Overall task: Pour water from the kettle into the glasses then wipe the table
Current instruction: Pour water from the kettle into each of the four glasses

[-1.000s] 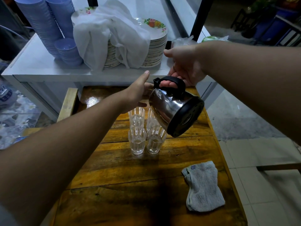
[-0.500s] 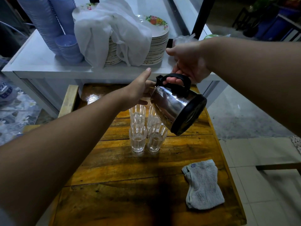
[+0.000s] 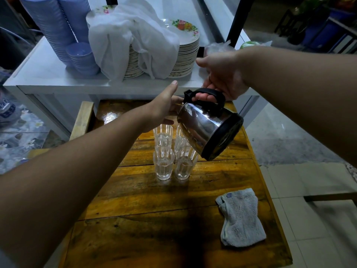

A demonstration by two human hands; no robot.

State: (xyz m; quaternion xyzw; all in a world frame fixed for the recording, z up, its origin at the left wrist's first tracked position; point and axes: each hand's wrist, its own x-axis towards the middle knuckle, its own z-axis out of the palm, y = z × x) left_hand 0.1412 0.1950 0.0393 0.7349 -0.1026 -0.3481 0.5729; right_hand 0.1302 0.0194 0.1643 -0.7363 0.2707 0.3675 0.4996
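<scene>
A steel kettle (image 3: 204, 124) with a black base and handle hangs tilted steeply toward the far side above a cluster of clear glasses (image 3: 164, 163) on the wooden table (image 3: 146, 192). My right hand (image 3: 222, 76) grips the kettle's black handle from above. My left hand (image 3: 164, 107) rests flat against the kettle's top end, near the lid, its fingers extended. The two near glasses hold some water; the far right glass is partly hidden behind the kettle. A grey cloth (image 3: 241, 217) lies crumpled near the table's right edge.
Behind the wooden table stands a white counter (image 3: 48, 70) with stacked blue bowls (image 3: 63, 29), stacks of flowered plates (image 3: 185, 55) and a white cloth (image 3: 133, 41) draped over them. A black post (image 3: 235, 20) rises at the back right. Tiled floor lies to the right.
The kettle and both hands have stayed over the glasses, shifting only slightly; the kettle keeps its steep tilt.
</scene>
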